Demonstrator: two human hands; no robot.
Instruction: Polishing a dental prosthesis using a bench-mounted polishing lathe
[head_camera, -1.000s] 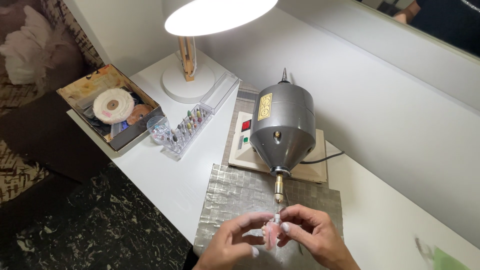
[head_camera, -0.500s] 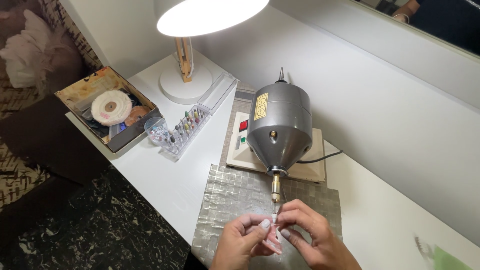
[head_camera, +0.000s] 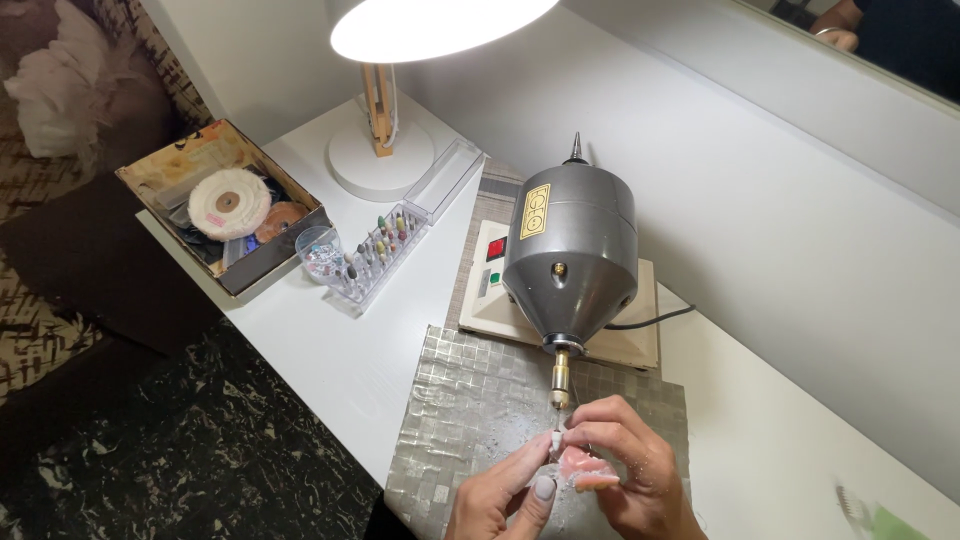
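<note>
Both hands, left (head_camera: 497, 493) and right (head_camera: 630, 468), pinch a pink denture (head_camera: 580, 466) in their fingers under the motor's (head_camera: 570, 255) spindle (head_camera: 561, 380), over the near mat (head_camera: 460, 400).

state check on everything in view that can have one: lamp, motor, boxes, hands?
Desk lamp: lit.
Grey bench motor: upright on its base; spinning or not, cannot tell.
Clear bur case: lid open.
Cardboard box: open, buffing wheel inside.
Left hand and right hand: pinching a pink piece beneath the spindle tip.
</note>
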